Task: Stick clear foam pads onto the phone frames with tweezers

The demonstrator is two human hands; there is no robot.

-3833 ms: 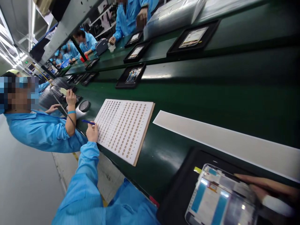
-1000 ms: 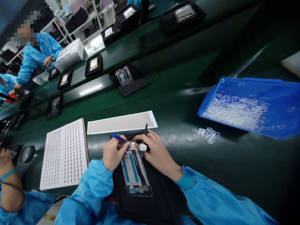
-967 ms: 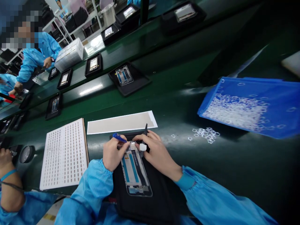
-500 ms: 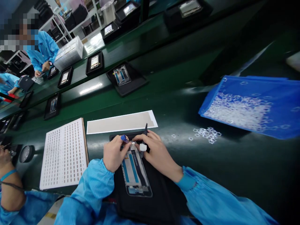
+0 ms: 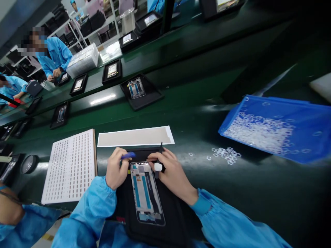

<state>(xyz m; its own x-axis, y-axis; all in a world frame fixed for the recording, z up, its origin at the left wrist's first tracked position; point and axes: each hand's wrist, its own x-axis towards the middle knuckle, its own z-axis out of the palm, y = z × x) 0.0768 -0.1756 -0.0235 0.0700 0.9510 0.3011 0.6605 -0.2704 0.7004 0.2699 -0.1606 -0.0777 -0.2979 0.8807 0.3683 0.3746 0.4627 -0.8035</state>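
Observation:
A phone frame (image 5: 147, 193), with blue strips and a black ribbon along its inside, lies face up on a black tray (image 5: 170, 210). Close to its upper left corner is my left hand (image 5: 116, 168), closed around a slim blue-handled tool (image 5: 128, 155) whose tip I cannot make out. My right hand (image 5: 172, 172) is at the upper right of the frame. Its fingers are closed on a black pointed tool (image 5: 161, 148), and a white piece (image 5: 158, 167) shows by the thumb and fingers.
A white card with rows of small pieces (image 5: 69, 165) lies left of me. Beyond the tray is a pale strip sheet (image 5: 134, 136). On the right sit loose clear rings (image 5: 227, 155) and a blue bin (image 5: 310, 113). Trays with phone parts (image 5: 141, 93) line the bench; co-workers sit left.
My left hand has drawn away from the top of the phone frame to the left, with the blue-handled tool. The right hand stays near the corner. The view has shifted slightly.

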